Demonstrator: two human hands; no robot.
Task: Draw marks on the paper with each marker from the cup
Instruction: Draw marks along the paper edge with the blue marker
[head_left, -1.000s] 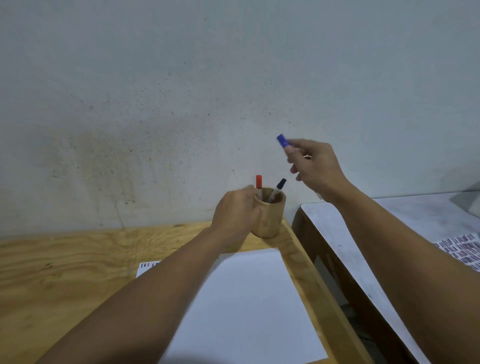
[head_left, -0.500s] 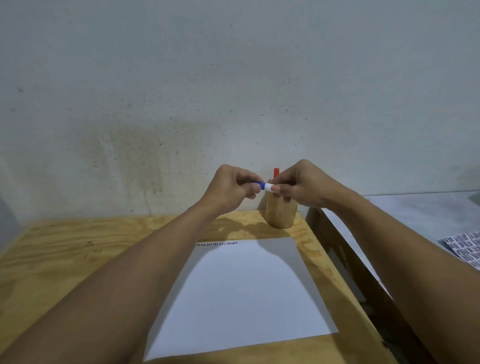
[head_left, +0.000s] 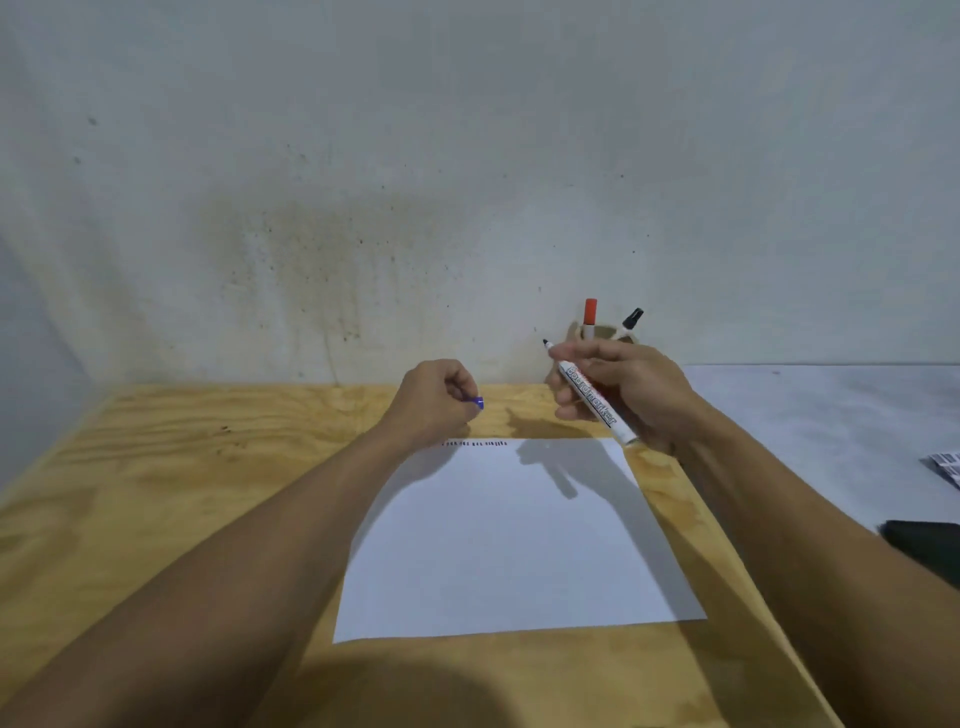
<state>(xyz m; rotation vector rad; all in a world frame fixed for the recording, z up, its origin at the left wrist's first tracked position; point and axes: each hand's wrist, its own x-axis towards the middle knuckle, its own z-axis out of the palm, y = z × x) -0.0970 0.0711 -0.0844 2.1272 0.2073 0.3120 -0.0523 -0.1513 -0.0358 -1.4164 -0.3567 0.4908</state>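
Fingers of the right hand pinch an uncapped white board marker, tip toward 11 o'clock. The left hand is fisted around its blue cap, above the white paper sheet. The wooden cup is mostly hidden. Half a second ago, cap and marker were joined.

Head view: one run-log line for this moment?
phase: marker uncapped | left hand: holds blue cap | right hand: holds marker, tip up | paper: unmarked | cup: red, black markers

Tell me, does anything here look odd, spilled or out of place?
Nothing stands out. The paper lies flat and unmarked, the cup stands upright, the right hand holds an uncapped marker, the left hand its blue cap.
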